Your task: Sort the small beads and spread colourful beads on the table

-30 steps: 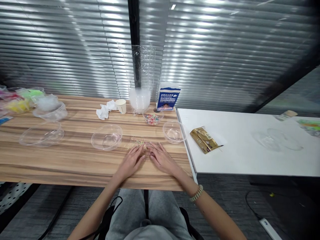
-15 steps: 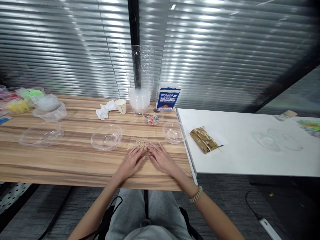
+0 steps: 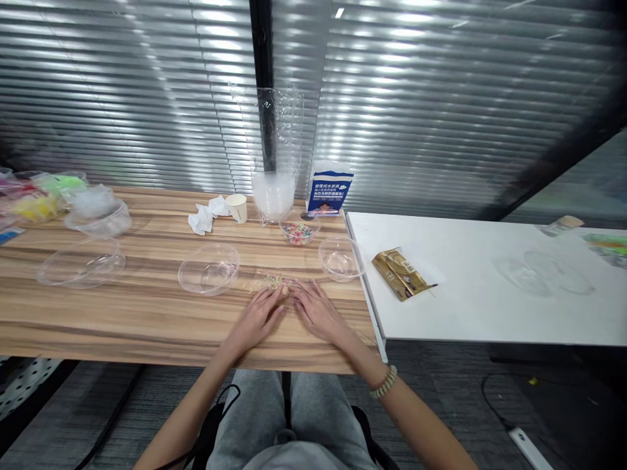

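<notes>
A small clear plastic bag [image 3: 271, 279] with tiny pale yellow and green pieces inside lies on the wooden table. My left hand [image 3: 257, 317] rests palm down on the near side of the bag, its fingertips closed on the plastic edge. Close beside it, my right hand [image 3: 318, 314] has its fingertips on the same edge from the right. Between the fingertips shows a small pale bit that I cannot make out. Beyond the bag stands a clear bowl of colourful small beads [image 3: 298, 232] with a dark spoon. Two clear bowls flank the bag: a left bowl [image 3: 209, 271] and a right bowl [image 3: 340, 261].
Farther back stand a paper cup [image 3: 237, 209], crumpled tissues [image 3: 202, 219], a wrapped stack of bowls [image 3: 273, 196] and a blue-and-white packet [image 3: 329, 192]. A gold packet [image 3: 401, 274] lies on the white table [image 3: 465, 313]. More containers [image 3: 98, 215] crowd the left.
My fingertips shift slightly at the edge of the plastic bag, and a pale bit shows more plainly between them. The bowls and packets have stayed in place.
</notes>
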`<state>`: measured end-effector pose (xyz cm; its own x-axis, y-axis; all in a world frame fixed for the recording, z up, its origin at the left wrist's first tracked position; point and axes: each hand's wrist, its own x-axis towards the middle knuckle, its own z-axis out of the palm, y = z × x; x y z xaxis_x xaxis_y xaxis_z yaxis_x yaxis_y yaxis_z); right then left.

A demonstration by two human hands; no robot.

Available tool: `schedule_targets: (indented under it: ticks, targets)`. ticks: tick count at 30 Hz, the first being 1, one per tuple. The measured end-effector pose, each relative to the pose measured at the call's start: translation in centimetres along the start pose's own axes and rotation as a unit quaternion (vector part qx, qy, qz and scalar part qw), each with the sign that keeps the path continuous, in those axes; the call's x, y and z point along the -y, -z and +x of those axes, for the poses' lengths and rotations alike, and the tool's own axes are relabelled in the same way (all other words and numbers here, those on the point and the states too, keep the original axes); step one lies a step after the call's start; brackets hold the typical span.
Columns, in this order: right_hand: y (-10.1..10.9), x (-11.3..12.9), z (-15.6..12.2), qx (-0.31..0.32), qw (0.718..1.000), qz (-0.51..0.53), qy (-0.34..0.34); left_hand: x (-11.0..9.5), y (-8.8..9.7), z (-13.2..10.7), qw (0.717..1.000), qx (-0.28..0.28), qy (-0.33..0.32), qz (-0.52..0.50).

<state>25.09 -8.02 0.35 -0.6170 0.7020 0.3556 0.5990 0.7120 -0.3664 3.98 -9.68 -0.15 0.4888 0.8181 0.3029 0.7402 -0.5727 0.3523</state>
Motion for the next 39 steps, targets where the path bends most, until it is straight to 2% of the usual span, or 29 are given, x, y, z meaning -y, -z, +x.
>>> schedule_targets:
  ticks: [11, 17, 23, 27, 32, 39]
  targets:
    - [0.07, -0.11, -0.26, -0.064, 0.997, -0.019, -0.041, 0.01, -0.12, -0.09, 0.999, 0.019, -0.032, 0.021]
    - [0.15, -0.13, -0.36, -0.035, 0.999, -0.005, -0.031, -0.38, 0.14, 0.0, 0.998, 0.03, -0.04, 0.025]
    - [0.1, -0.33, -0.42, -0.047, 0.998, 0.015, -0.045, -0.37, 0.12, -0.11, 0.999, 0.028, -0.039, 0.02]
    - [0.14, -0.21, -0.34, -0.016, 0.999, 0.014, -0.033, -0.3, -0.02, -0.08, 0.998, 0.034, -0.039, 0.018]
    - [0.22, -0.15, -0.18, -0.014, 0.999, 0.018, -0.033, -0.26, -0.07, -0.07, 0.998, 0.042, -0.036, 0.026]
    - [0.25, -0.06, 0.04, 0.029, 0.999, 0.011, -0.007, -0.04, -0.28, -0.09, 0.998, 0.03, -0.042, 0.019]
